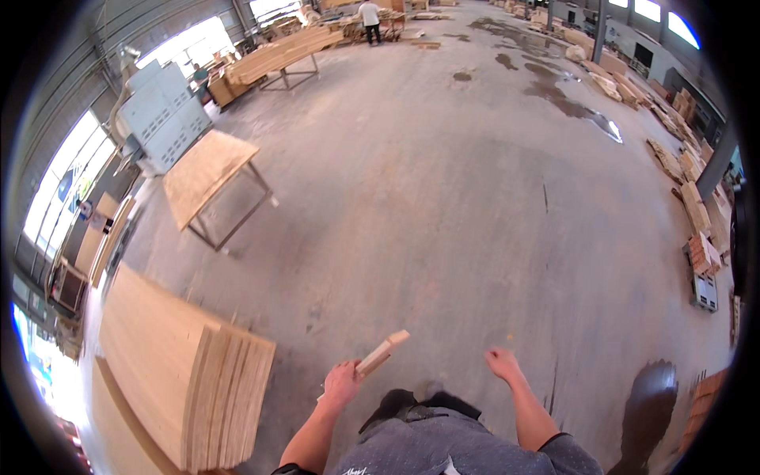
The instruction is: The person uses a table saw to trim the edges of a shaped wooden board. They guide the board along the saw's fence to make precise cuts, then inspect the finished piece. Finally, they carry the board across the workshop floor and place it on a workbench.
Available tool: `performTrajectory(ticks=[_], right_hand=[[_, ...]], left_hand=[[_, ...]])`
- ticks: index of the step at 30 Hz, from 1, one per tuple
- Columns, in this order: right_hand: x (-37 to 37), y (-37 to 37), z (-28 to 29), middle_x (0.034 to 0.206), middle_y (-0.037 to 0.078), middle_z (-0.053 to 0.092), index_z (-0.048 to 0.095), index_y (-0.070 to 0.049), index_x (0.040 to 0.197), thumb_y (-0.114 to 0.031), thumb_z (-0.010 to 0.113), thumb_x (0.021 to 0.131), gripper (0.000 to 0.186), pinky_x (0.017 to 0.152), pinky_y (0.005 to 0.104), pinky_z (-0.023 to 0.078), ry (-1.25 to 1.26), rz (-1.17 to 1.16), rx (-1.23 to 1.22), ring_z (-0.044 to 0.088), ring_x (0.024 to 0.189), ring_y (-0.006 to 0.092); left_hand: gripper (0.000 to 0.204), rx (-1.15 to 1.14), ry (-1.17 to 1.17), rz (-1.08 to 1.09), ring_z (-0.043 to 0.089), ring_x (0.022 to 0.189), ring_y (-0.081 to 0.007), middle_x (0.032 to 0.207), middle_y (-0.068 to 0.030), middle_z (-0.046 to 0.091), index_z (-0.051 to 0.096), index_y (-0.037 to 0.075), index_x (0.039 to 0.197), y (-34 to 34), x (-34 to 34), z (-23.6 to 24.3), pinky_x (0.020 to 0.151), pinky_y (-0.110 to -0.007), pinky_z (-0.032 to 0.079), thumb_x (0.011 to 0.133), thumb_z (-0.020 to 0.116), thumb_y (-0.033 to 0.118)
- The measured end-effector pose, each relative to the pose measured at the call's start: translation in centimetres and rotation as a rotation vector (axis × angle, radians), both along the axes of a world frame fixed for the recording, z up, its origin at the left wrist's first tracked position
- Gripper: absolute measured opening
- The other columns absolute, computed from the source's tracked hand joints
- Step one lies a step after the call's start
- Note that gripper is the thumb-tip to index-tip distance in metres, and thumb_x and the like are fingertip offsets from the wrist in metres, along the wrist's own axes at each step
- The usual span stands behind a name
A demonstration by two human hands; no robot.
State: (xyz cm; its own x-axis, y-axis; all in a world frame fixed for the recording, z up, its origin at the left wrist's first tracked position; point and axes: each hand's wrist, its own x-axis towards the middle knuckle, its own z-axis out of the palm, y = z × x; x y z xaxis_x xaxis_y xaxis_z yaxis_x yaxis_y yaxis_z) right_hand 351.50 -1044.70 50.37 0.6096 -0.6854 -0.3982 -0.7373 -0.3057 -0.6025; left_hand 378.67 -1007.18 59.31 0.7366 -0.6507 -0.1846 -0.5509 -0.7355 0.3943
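Note:
My left hand (343, 383) is closed around a short piece of pale wood (381, 353), which sticks out ahead of it and slants up to the right. A thin end of wood also shows behind the wrist. My right hand (502, 363) hangs over the concrete floor at my right side, its fingers curled in, and no object shows in it. To the left of my left hand lies a large stack of wooden boards (229, 396), their edges facing me.
A wood-topped table (210, 174) on metal legs stands ahead left, beside a pale blue-grey machine (168, 115). Beyond are a long stack of planks (285, 54) and a person in white (370, 16). Timber piles (697, 207) line the right; a dark wet patch (649, 412) lies nearby.

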Motion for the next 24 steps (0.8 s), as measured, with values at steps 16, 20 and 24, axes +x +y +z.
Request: performTrajectory(ticks=[16, 20, 24], right_hand=[[53.0, -32.5, 16.7, 0.133, 0.019, 0.067, 0.063, -0.003, 0.135, -0.032, 0.055, 0.100, 0.047, 0.104, 0.0405, 0.049, 0.058, 0.804, 0.255, 0.063, 0.122, 0.0342], [60.1, -40.8, 15.2, 0.124, 0.021, 0.069, 0.066, -0.004, 0.129, -0.032, 0.054, 0.100, 0.042, 0.100, 0.0428, 0.050, 0.033, 0.683, 0.289, 0.065, 0.116, 0.0369], [68.3, -50.0, 13.8, 0.117, 0.023, 0.069, 0.067, -0.005, 0.123, -0.032, 0.052, 0.102, 0.037, 0.097, 0.0444, 0.050, -0.066, 0.644, 0.265, 0.064, 0.112, 0.0393]], left_hand=[[0.028, -0.064, -0.172, -0.799, 0.061, 0.102, -0.0281, 0.101, -0.0053, 0.063, 0.065, 0.020, 0.118, -49.6, 39.7, 7.3, 0.088, -0.046, 0.047, 0.092, 0.056, 0.013], [0.030, -0.045, -0.213, -0.959, 0.062, 0.102, -0.0275, 0.101, -0.0062, 0.062, 0.064, 0.015, 0.120, -60.0, 48.5, 7.7, 0.088, -0.044, 0.049, 0.092, 0.053, 0.016], [0.029, -0.120, -0.358, -1.006, 0.063, 0.100, -0.0257, 0.102, -0.0060, 0.065, 0.066, 0.011, 0.118, -70.8, 57.4, 4.5, 0.086, -0.042, 0.051, 0.091, 0.056, 0.018]])
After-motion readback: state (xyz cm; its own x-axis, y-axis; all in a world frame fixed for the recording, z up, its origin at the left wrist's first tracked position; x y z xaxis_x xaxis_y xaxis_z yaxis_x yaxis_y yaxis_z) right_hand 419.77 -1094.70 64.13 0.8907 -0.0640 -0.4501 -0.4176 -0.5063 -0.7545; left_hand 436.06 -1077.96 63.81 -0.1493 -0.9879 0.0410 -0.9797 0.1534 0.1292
